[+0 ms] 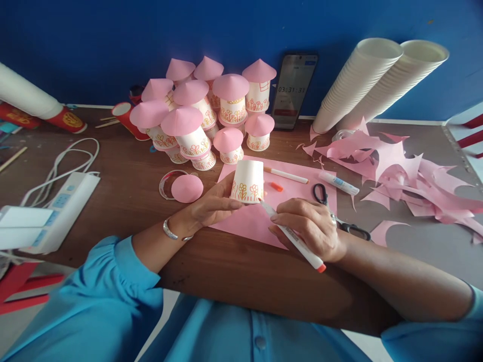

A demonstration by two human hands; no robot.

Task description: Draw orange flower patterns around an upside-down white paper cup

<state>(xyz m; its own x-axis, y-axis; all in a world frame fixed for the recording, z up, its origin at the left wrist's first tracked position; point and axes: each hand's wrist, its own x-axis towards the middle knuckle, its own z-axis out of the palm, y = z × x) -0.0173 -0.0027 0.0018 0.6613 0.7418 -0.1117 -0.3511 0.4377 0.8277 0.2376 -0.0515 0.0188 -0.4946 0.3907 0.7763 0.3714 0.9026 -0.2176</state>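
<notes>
My left hand [211, 206] grips an upside-down white paper cup [248, 181] with orange flowers drawn round its rim, standing on a pink paper sheet [260, 213]. My right hand [307, 226] holds a white marker [292, 236] with an orange end, its tip touching the cup's lower right edge. A pink paper disc [187, 188] lies just left of the cup. Behind it stands a cluster of several finished cups with pink cone roofs [206, 113].
Scissors [339, 211], a glue stick [338, 183], another marker [286, 175] and an orange cap [276, 186] lie near the sheet. Pink paper scraps [407, 176] cover the right. Two stacks of white cups [373, 80] lean at the back right beside a phone [295, 90]. A power strip [56, 208] sits left.
</notes>
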